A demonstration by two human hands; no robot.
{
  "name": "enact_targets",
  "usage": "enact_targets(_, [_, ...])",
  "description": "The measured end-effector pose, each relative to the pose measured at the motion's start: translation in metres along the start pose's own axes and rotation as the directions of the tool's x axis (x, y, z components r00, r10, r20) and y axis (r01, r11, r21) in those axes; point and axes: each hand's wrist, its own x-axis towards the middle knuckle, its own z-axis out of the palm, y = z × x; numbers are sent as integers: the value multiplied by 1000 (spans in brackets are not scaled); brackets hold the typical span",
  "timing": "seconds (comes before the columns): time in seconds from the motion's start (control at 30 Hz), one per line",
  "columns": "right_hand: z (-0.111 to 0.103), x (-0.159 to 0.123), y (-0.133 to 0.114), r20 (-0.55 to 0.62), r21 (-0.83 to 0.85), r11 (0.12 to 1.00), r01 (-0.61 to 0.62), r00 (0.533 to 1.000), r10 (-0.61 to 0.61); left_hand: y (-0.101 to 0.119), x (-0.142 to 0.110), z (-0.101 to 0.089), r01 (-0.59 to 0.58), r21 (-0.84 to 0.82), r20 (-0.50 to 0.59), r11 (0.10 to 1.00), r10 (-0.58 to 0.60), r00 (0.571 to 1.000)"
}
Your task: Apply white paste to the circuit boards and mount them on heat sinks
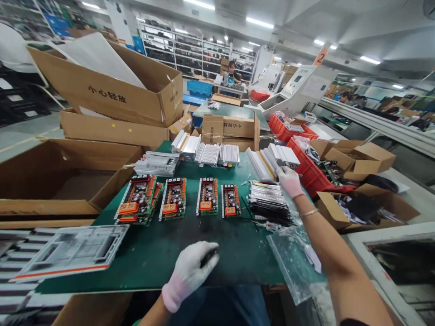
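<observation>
My left hand [190,271], in a white glove, rests near the front edge of the green table [159,253] with its fingers curled round a small dark thing I cannot name. My right hand [289,180], also gloved, reaches far right and grips the end of a stack of white metal parts [268,163]. Just below that hand lies a pile of black and silver strips [268,203]. Several circuit boards [175,198] with orange parts lie in a row across the middle of the table.
Large open cardboard boxes [112,90] stand at the left and back. Silver finned heat sinks [217,155] line the table's far edge. Red bins [306,167] and small boxes sit at the right. A grey plastic tray [71,251] lies front left, clear bags [292,258] front right. A person works far back.
</observation>
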Motion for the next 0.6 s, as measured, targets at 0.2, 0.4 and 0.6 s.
enact_targets(0.2, [1,-126,2,38,273,927,257,960,-278,8,-18,-9,-152,220,-407,964,232,883])
enact_targets(0.4, [43,-207,-16,205,317,838,444,831,-517,24,-44,-3,-320,303,-229,897,395,890])
enact_targets(0.6, [48,-198,-9,257,414,815,406,806,-533,22,-44,10,-332,141,-26,933,338,941])
